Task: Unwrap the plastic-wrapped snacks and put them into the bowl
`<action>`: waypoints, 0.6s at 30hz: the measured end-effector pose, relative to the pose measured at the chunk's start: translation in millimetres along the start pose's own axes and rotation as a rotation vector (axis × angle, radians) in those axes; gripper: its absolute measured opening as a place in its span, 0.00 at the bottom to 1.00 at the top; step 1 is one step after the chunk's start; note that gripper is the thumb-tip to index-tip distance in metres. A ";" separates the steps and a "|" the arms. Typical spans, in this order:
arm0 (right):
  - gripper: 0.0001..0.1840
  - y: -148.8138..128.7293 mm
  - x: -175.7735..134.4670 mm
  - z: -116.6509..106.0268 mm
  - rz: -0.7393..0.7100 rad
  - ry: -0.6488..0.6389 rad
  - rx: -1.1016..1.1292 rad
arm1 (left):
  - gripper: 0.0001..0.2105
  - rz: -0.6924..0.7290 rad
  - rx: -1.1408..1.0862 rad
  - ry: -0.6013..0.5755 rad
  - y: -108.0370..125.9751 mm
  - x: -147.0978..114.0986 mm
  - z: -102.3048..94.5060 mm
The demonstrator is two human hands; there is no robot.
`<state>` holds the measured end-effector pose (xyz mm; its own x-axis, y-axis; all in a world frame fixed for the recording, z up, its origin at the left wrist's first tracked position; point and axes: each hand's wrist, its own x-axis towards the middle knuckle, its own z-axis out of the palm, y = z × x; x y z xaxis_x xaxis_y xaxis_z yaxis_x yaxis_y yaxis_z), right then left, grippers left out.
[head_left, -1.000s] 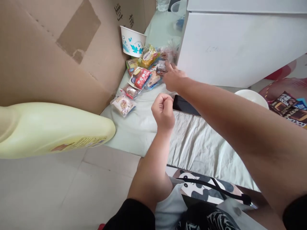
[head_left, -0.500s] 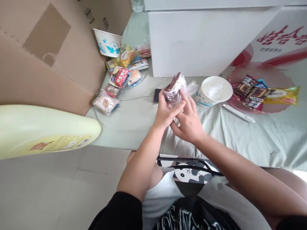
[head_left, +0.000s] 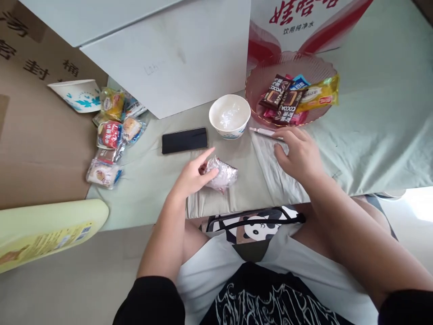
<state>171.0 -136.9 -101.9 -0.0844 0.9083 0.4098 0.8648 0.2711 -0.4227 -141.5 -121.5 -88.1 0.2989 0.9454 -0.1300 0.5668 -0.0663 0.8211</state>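
Observation:
A clear plastic-wrapped bundle [head_left: 223, 177] with dark reddish contents rests on the cloth near the front edge. My left hand [head_left: 192, 178] is beside it, index finger stretched out and thumb lying over its left side. At the right, my right hand [head_left: 299, 153] reaches over a slim white tool [head_left: 262, 132], its thumb and fingers apart. The hand hides the tool's right end, and its exact kind is unclear. Behind the bundle stands a white paper bowl [head_left: 230, 115] with clear plastic film inside.
A pink glass plate [head_left: 253, 97] holds several wrapped snacks. The black phone [head_left: 184, 140] lies left of the bowl. More packaged snacks [head_left: 110, 134] and a tilted paper bowl [head_left: 81, 95] are by the cardboard box [head_left: 40, 135]. White boxes [head_left: 189, 58] stand behind; a pale-green bottle [head_left: 57, 225] is front left.
Both hands held the wrapped bundle; now it lies on the cloth under my left thumb. My right hand has moved right to the slim white tool. The view has shifted right.

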 end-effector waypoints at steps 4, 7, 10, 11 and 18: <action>0.15 -3.2 2.1 13.2 0.000 -0.101 0.002 | 0.27 0.036 0.071 0.429 -5.3 -9.3 -10.0; 0.16 -8.6 -2.3 20.2 0.027 -0.113 -0.042 | 0.32 0.107 0.085 0.351 -6.0 -20.5 -16.2; 0.18 -11.9 -5.5 23.6 0.063 -0.132 -0.101 | 0.31 0.168 0.224 0.012 -1.8 -28.3 -12.2; 0.18 -12.9 -5.8 24.4 0.078 -0.136 -0.113 | 0.31 0.183 0.270 -0.076 -0.3 -29.1 -8.8; 0.23 -27.7 -1.6 25.7 0.200 -0.167 -0.126 | 0.33 0.366 0.156 0.085 -2.2 -16.3 9.0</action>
<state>134.5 -137.6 -111.6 0.0231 0.9825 0.1850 0.9263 0.0486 -0.3735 -140.7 -139.6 -92.8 0.4416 0.8730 0.2069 0.5466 -0.4447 0.7095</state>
